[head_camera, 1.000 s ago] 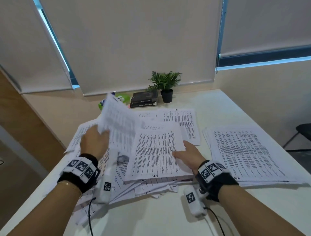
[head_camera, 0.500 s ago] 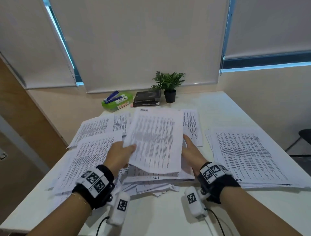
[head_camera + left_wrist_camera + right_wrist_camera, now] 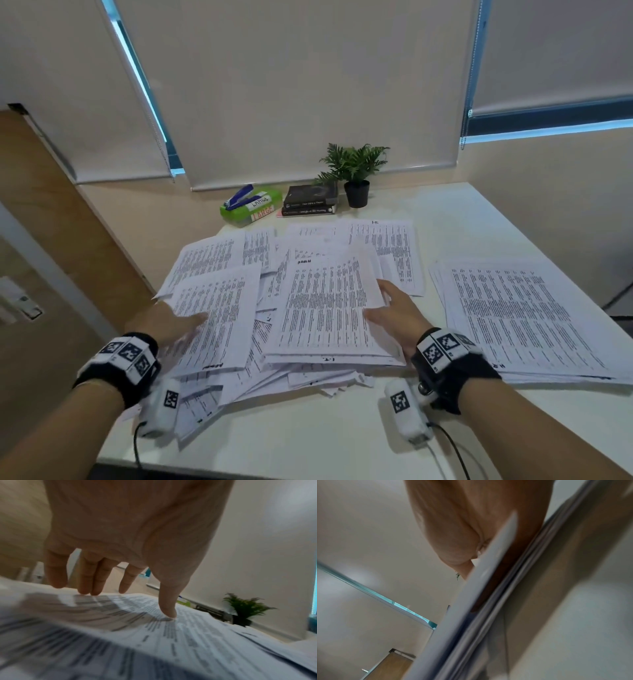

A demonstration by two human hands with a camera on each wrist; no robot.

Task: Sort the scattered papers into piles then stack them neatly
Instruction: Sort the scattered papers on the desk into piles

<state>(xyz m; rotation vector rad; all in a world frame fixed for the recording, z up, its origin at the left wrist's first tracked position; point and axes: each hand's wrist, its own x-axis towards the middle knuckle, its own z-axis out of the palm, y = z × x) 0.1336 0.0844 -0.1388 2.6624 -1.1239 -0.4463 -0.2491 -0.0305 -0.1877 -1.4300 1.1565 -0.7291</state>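
Printed papers cover the white table [image 3: 462, 219]. A neat pile [image 3: 524, 318] lies at the right. A loose heap [image 3: 308, 373] sits in the middle, and on it lies a top sheet [image 3: 325, 301]. My right hand [image 3: 387, 305] pinches that sheet's right edge, thumb on top; in the right wrist view the thumb [image 3: 453, 540] shows above the paper edge [image 3: 488, 581]. My left hand [image 3: 178, 325] rests on a left sheet [image 3: 219, 308]. In the left wrist view its straight fingers [image 3: 92, 585] and thumb tip touch the print [image 3: 171, 635].
More sheets [image 3: 394, 250] fan out behind the heap. At the back stand a green box with a blue stapler [image 3: 246, 205], two dark books [image 3: 310, 202] and a small potted plant [image 3: 356, 174]. A wooden door [image 3: 68, 222] is beyond the table's left edge.
The sheet my left hand carried over the heap now lies on the middle heap. My left hand has let go and moved left onto another sheet. My right hand took the sheet's right edge.
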